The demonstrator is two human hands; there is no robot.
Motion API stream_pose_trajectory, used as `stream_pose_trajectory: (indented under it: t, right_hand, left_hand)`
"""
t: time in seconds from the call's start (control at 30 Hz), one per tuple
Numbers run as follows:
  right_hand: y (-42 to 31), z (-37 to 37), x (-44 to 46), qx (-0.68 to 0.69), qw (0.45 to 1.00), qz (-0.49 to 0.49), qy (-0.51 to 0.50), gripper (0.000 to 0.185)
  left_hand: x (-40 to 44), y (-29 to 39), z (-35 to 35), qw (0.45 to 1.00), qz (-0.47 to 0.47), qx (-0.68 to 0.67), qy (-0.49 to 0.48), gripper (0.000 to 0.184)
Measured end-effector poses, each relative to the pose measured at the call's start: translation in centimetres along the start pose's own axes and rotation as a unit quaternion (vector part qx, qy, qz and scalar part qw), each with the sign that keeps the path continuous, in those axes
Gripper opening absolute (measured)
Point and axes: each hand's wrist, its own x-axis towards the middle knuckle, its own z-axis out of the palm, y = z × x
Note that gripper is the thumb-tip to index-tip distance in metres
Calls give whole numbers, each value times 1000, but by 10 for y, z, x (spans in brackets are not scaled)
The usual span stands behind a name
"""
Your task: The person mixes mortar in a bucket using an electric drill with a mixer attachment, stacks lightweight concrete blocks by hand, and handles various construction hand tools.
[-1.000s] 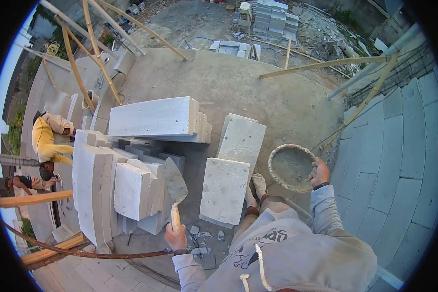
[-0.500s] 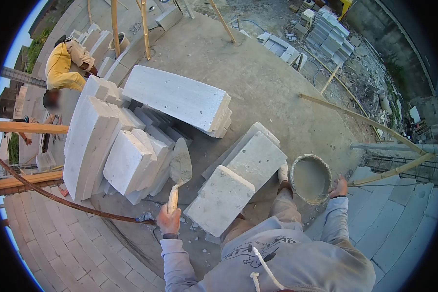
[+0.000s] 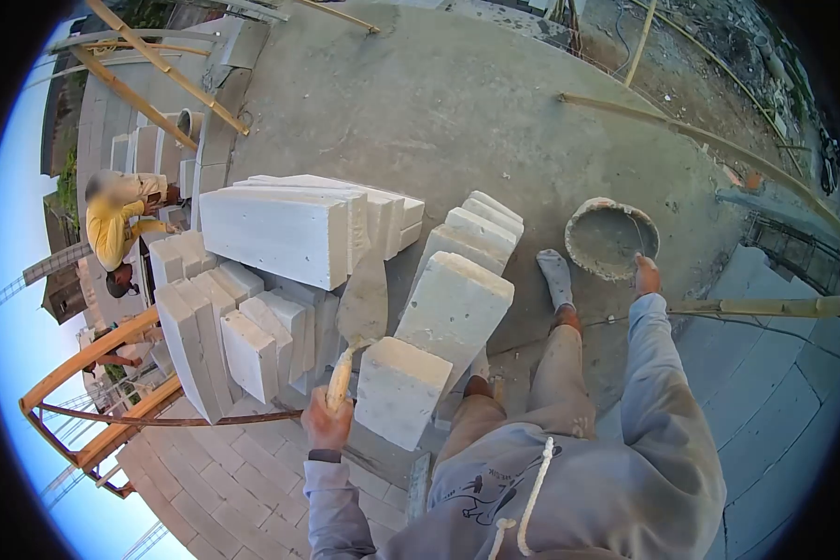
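Observation:
My left hand is wrapped round the wooden handle of a trowel, whose grey blade points up and away, beside the pale blocks. Out to the right, my right hand grips the near right rim of a round bucket with grey material inside. Between the two hands stand several white blocks, the nearest one just right of the trowel handle. More blocks are stacked left of the blade.
Two people are at the far left beside a block wall. Wooden poles lean at the upper left, and another pole crosses the upper right. A curved rusty bar lies at the lower left. Block walls flank me.
The view has shifted and turned. My right hand and the bucket are farther forward from my body. My left hand still holds the trowel, and one foot has stepped forward.

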Motion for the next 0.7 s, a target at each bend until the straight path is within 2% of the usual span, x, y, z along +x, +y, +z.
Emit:
stream_pose_trajectory:
  t: [0.1,0.2,0.27,0.33,0.37,0.4,0.43,0.47,0.5,0.53,0.57,0.6,0.67,0.7]
  right_hand:
    - [3,2,29,-52,998,-22,-12,25]
    - [26,5,70,-89,992,-73,51,25]
    - [-38,12,17,-45,998,-11,-35,21]
    - [-32,6,31,-98,994,16,-54,19]
    - [-17,8,38,-116,991,-33,-60,18]
    - [2,11,55,-75,992,-20,-103,17]
    - [0,16,55,-193,975,-64,-85,30]
    - [-85,39,-16,-308,949,-52,-50,49]
    - [-71,46,-11,-274,951,-48,-132,63]
    - [-49,59,-12,-264,936,-89,-216,64]
    - [-43,75,-19,-390,863,-78,-311,64]
    - [-43,98,-44,-519,740,-95,-418,63]
    - [-55,111,-70,-448,817,-54,-360,63]
    - [-57,109,-83,-330,871,20,-363,62]
  left_hand:
    - [25,48,16,1000,-1,-12,-11,29]
    - [24,83,41,997,-25,-63,-28,30]
    - [19,97,55,993,-32,-92,-66,29]
    - [19,104,75,989,-13,-118,-89,28]
    - [19,107,82,986,-19,-124,-113,28]
    - [19,114,89,982,-26,-127,-135,28]
    - [21,135,88,980,-18,-137,-144,29]
    - [22,140,98,979,-5,-140,-149,29]
    - [24,139,110,979,8,-142,-148,29]
    - [25,141,117,979,18,-140,-147,28]
    - [28,153,119,975,16,-161,-155,28]
    - [31,175,122,970,15,-179,-163,28]
    - [40,204,121,964,14,-198,-177,29]
    - [41,214,120,962,14,-200,-184,29]
